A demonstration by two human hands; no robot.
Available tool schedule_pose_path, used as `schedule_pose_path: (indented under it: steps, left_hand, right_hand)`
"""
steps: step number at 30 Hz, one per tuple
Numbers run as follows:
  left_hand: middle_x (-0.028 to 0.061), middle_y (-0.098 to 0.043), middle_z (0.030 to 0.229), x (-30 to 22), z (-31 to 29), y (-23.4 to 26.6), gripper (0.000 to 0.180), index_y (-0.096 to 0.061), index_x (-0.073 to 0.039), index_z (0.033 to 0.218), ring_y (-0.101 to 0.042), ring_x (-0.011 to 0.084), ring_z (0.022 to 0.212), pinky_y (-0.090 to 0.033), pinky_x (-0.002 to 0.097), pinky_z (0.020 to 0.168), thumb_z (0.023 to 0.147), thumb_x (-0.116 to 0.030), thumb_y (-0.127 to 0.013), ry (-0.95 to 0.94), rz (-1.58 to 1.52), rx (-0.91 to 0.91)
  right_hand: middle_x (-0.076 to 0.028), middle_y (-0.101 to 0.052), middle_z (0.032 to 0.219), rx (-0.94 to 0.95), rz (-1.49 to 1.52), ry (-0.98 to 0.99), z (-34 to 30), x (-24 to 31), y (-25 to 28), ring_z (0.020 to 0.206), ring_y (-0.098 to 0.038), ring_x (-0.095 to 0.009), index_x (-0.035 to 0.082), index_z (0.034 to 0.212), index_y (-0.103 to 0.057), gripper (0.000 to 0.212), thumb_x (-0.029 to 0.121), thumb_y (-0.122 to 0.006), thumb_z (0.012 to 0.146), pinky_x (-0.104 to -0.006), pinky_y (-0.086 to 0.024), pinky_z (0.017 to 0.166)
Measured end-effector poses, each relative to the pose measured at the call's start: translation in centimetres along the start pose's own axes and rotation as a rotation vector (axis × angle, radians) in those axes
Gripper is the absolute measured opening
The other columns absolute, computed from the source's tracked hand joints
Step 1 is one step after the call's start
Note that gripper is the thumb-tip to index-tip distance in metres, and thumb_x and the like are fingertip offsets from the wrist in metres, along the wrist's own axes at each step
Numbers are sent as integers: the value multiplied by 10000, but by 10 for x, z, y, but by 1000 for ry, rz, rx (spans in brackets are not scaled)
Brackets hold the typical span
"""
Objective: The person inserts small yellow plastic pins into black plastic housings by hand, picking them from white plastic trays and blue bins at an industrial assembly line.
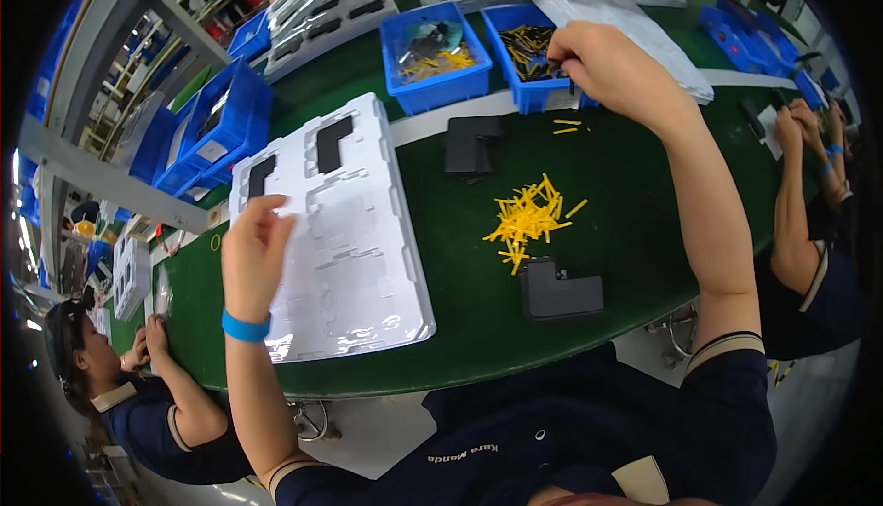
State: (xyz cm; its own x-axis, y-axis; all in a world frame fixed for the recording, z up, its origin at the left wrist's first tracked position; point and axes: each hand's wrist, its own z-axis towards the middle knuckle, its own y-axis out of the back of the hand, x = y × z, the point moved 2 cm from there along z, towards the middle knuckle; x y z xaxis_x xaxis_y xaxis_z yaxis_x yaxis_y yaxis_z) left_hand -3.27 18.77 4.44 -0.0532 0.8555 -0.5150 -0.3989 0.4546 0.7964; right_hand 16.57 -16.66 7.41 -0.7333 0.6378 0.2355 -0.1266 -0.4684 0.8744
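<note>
My right hand [598,69] is closed in a pinch above the front edge of a blue bin [547,97] of dark and yellow strips. A small black piece [572,87] shows under its fingertips; its exact kind is unclear. Over the left side of a white plastic tray [368,271], my left hand [253,253] hangs with loosely bent fingers, nothing visible in it. Black L-shaped parts [335,144] lie in the tray's far pockets. On the green table, a black L-shaped case [563,293] sits near me beside a yellow strip pile [526,216]. Another black case [471,147] lies farther back.
A second blue bin [437,92] holds yellow strips and a dark bundle. Blue bins [216,129] stand at left behind a metal post [110,175]. More white trays [331,23] lie at the back. People work at both sides; one co-worker's hands [796,124] are at right.
</note>
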Motion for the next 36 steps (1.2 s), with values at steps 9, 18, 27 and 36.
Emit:
schedule_pose_path:
  steps: [9, 18, 27, 36]
  left_hand:
    - [69, -538, 859, -157, -43, -102, 584, -581, -90, 1155, -577, 249, 786, -487, 340, 628, 672, -354, -777, -578, -16, 485]
    - [68, -551, 873, -175, -38, -111, 456, -579, -81, 988, -587, 253, 797, -495, 322, 657, 630, -224, -823, -503, -81, 556]
    - [32, -628, 902, -149, 3, -125, 257, -545, 7, 1128, -596, 73, 801, -499, 216, 663, 874, -9, -582, 96, -975, 605]
    - [54, -650, 907, -137, 2, -135, 176, -657, 18, 1003, -615, 97, 758, -540, 223, 618, 895, -109, -602, 128, -838, 521]
  right_hand:
    - [-131, -609, 836, 215, 118, -50, -71, -30, -26, 798, -597, -298, -6, 868, -619, 105, 36, -605, 773, -358, -481, 719]
    - [-103, -568, 865, 53, 157, -39, -77, -36, -26, 768, -599, -233, 11, 876, -641, 102, 88, -610, 816, -337, -477, 695]
    - [-49, -633, 845, 243, 923, -199, -71, -4, -31, 684, -589, -100, 17, 1012, -644, 172, 73, -588, 859, -251, -492, 588]
    - [-45, -619, 789, 252, 1051, -223, -79, 29, -42, 663, -595, -104, -14, 870, -617, 69, 34, -630, 822, -241, -489, 595]
